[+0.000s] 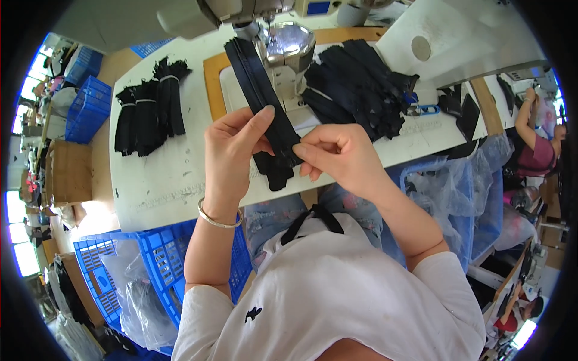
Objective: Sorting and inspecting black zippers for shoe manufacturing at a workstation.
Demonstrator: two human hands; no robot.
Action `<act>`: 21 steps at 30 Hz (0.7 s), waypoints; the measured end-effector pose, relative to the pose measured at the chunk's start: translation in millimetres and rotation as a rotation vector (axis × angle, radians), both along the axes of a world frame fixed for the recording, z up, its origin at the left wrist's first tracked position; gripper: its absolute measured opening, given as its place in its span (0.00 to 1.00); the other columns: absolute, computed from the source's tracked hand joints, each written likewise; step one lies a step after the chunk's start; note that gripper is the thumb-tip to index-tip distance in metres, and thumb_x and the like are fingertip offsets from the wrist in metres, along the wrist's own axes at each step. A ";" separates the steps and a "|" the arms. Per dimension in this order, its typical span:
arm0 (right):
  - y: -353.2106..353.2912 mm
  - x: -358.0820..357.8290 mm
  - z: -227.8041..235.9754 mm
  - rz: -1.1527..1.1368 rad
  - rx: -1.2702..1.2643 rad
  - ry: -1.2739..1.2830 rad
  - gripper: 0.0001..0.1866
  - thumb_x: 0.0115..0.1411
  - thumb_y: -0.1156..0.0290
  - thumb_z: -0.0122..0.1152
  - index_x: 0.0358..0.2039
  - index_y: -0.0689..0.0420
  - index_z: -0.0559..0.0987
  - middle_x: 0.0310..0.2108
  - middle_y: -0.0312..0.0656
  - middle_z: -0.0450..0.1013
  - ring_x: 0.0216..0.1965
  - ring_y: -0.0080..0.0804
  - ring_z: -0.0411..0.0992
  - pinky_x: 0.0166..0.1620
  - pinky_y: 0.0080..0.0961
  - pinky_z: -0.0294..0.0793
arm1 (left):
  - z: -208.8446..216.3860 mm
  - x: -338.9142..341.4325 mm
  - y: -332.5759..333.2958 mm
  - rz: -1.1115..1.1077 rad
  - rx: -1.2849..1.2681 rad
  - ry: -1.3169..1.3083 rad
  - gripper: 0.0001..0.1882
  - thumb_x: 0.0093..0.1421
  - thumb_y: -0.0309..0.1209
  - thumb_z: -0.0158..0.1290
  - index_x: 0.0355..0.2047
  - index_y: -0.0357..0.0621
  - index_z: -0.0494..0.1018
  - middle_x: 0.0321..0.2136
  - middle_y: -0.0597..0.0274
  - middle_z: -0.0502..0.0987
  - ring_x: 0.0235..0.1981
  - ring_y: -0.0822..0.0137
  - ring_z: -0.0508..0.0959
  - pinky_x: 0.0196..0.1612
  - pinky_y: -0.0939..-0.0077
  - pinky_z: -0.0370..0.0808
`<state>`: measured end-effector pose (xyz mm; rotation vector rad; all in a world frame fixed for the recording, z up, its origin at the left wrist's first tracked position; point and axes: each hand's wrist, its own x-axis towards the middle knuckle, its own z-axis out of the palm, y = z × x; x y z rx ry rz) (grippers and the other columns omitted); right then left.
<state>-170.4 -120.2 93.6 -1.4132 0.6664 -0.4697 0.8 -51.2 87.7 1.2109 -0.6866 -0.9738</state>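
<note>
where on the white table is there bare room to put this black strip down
Bare room: the table's near-left part, between the tied bundles and the front edge, left of the left hand. Crowded: the sewing machine in the middle, the loose black pile to its right, and the scissors beyond it. Both hands, right hand too, pinch the black strip.

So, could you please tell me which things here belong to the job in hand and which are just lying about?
In hand:
- black zipper strip, pinched by left hand and right hand
- sewing machine

Lying about:
- tied black bundles
- loose black pile
- blue crates
</note>
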 end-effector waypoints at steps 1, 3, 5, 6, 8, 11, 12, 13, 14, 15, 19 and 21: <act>0.6 0.1 2.0 -0.006 -0.024 0.002 0.09 0.59 0.72 0.59 0.28 0.66 0.78 0.19 0.39 0.75 0.20 0.18 0.72 0.25 0.15 0.71 | 4.8 0.3 -1.0 -0.022 0.004 0.038 0.11 0.59 0.30 0.57 0.27 0.32 0.77 0.22 0.62 0.78 0.20 0.77 0.74 0.24 0.85 0.72; -0.6 1.8 4.9 -0.013 -0.057 -0.005 0.07 0.59 0.74 0.59 0.30 0.66 0.78 0.20 0.39 0.75 0.21 0.17 0.72 0.25 0.14 0.71 | 6.8 4.8 -7.0 -0.070 -0.016 0.117 0.10 0.60 0.29 0.56 0.31 0.32 0.77 0.25 0.61 0.78 0.21 0.77 0.75 0.24 0.85 0.72; -0.8 3.3 6.6 -0.051 -0.156 -0.004 0.10 0.58 0.70 0.59 0.26 0.66 0.78 0.19 0.39 0.76 0.20 0.19 0.73 0.25 0.15 0.72 | 10.7 8.5 -10.8 -0.107 -0.025 0.133 0.10 0.60 0.29 0.55 0.31 0.32 0.77 0.25 0.62 0.78 0.21 0.77 0.75 0.24 0.85 0.73; -0.9 4.3 7.1 -0.053 -0.161 -0.009 0.10 0.58 0.70 0.59 0.26 0.66 0.78 0.19 0.39 0.76 0.20 0.19 0.73 0.25 0.15 0.72 | 12.2 10.2 -12.8 -0.141 -0.027 0.156 0.09 0.60 0.29 0.55 0.31 0.32 0.77 0.25 0.62 0.78 0.22 0.77 0.75 0.25 0.85 0.73; -0.8 5.3 8.1 -0.079 -0.198 0.003 0.11 0.58 0.70 0.59 0.26 0.66 0.78 0.18 0.39 0.76 0.21 0.19 0.74 0.25 0.16 0.72 | 12.9 12.2 -17.1 -0.160 -0.032 0.155 0.09 0.61 0.29 0.55 0.31 0.33 0.77 0.25 0.62 0.78 0.22 0.78 0.75 0.25 0.85 0.73; -2.2 9.2 12.5 -0.102 -0.214 0.011 0.10 0.58 0.70 0.60 0.26 0.66 0.78 0.19 0.39 0.76 0.21 0.19 0.74 0.25 0.16 0.72 | 14.6 13.4 -22.4 -0.168 -0.037 0.160 0.10 0.61 0.30 0.54 0.31 0.33 0.77 0.25 0.62 0.78 0.22 0.78 0.75 0.26 0.85 0.73; -2.1 10.1 14.3 -0.099 -0.216 0.010 0.10 0.58 0.70 0.60 0.26 0.66 0.78 0.19 0.39 0.76 0.21 0.19 0.74 0.25 0.16 0.72 | 15.4 13.2 -23.9 -0.159 -0.039 0.163 0.10 0.61 0.30 0.54 0.30 0.34 0.77 0.25 0.63 0.78 0.22 0.78 0.75 0.26 0.85 0.73; -1.7 10.8 16.5 -0.104 -0.196 -0.015 0.10 0.58 0.71 0.60 0.26 0.66 0.78 0.19 0.39 0.75 0.21 0.20 0.75 0.25 0.15 0.72 | 16.8 13.1 -25.4 -0.158 -0.042 0.162 0.10 0.61 0.30 0.54 0.30 0.34 0.77 0.25 0.63 0.78 0.22 0.78 0.75 0.26 0.85 0.73; -1.8 12.0 17.7 -0.109 -0.175 -0.039 0.10 0.58 0.72 0.60 0.26 0.66 0.78 0.19 0.39 0.75 0.21 0.20 0.75 0.24 0.15 0.72 | 18.6 12.8 -26.9 -0.144 -0.048 0.169 0.09 0.61 0.30 0.54 0.30 0.34 0.77 0.25 0.63 0.78 0.23 0.78 0.75 0.26 0.85 0.73; -2.3 14.1 17.7 -0.107 -0.178 -0.039 0.10 0.58 0.72 0.60 0.26 0.66 0.78 0.19 0.39 0.75 0.21 0.20 0.75 0.24 0.15 0.72 | 20.2 13.0 -28.4 -0.130 -0.053 0.176 0.09 0.61 0.30 0.54 0.29 0.35 0.77 0.25 0.63 0.78 0.23 0.78 0.76 0.26 0.85 0.74; -5.4 19.7 16.9 -0.144 -0.156 -0.133 0.07 0.59 0.74 0.59 0.27 0.65 0.78 0.19 0.38 0.75 0.20 0.18 0.72 0.24 0.13 0.70 | 22.2 17.6 -37.2 -0.124 -0.079 0.174 0.09 0.60 0.30 0.54 0.28 0.36 0.77 0.24 0.64 0.78 0.22 0.78 0.76 0.26 0.85 0.73; -6.8 21.7 19.4 -0.142 -0.153 -0.145 0.07 0.59 0.74 0.59 0.28 0.65 0.78 0.19 0.38 0.75 0.20 0.18 0.73 0.24 0.13 0.70 | 18.9 23.7 -40.2 -0.146 -0.081 0.152 0.09 0.60 0.31 0.55 0.27 0.38 0.77 0.24 0.65 0.78 0.22 0.79 0.75 0.25 0.86 0.71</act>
